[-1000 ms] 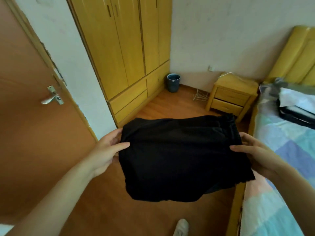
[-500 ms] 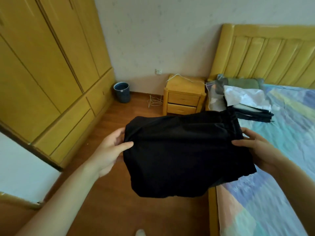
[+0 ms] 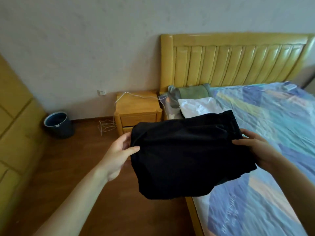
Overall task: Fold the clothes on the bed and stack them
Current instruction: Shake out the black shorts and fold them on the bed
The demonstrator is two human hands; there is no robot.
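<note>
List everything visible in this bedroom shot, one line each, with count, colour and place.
folded garment: one, black, held in the air over the bed's near edge.
stack of clothes: one, white piece on top, on the bed near the headboard.
pillow: one, green and grey, against the headboard.
bed: one, blue patterned sheet, right side.
headboard: one, yellow, against the wall.
nightstand: one, yellow wood, left of the bed.
cable: one, white, from the nightstand to the floor.
bin: one, dark blue, on the floor by the wall.
wardrobe: one, yellow, far left.
left hand: grips the garment's left edge.
right hand: grips its right edge.
</note>
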